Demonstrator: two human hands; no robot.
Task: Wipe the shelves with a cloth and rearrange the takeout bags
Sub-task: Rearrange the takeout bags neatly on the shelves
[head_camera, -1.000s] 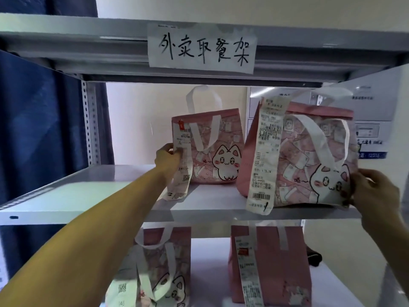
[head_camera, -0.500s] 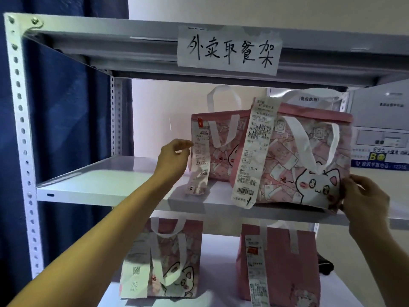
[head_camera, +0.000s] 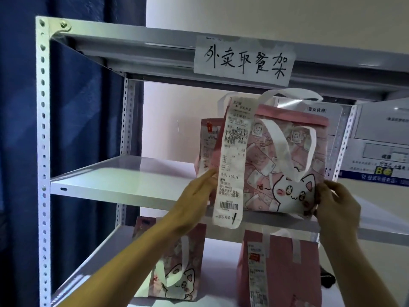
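Observation:
A large pink takeout bag (head_camera: pixel 287 160) with a cat print and white handles stands on the middle shelf (head_camera: pixel 115 182). A long receipt (head_camera: pixel 232 165) hangs down its left front. My right hand (head_camera: pixel 336 202) grips the bag's lower right corner. The straight fingers of my left hand (head_camera: pixel 199 193) press against the bag's left side, by the receipt. A smaller pink bag (head_camera: pixel 208 138) stands behind it, mostly hidden. No cloth is in view.
Two more pink bags stand on the lower shelf, one at the left (head_camera: pixel 172 273) and one at the right (head_camera: pixel 278 273). A handwritten paper label (head_camera: pixel 243 60) hangs on the top shelf's edge. A blue curtain (head_camera: pixel 84 129) hangs left of the white upright (head_camera: pixel 43 129).
My left hand left the smaller bag's receipt and moved right to the large bag. The large bag slid left, now covering most of the smaller bag.

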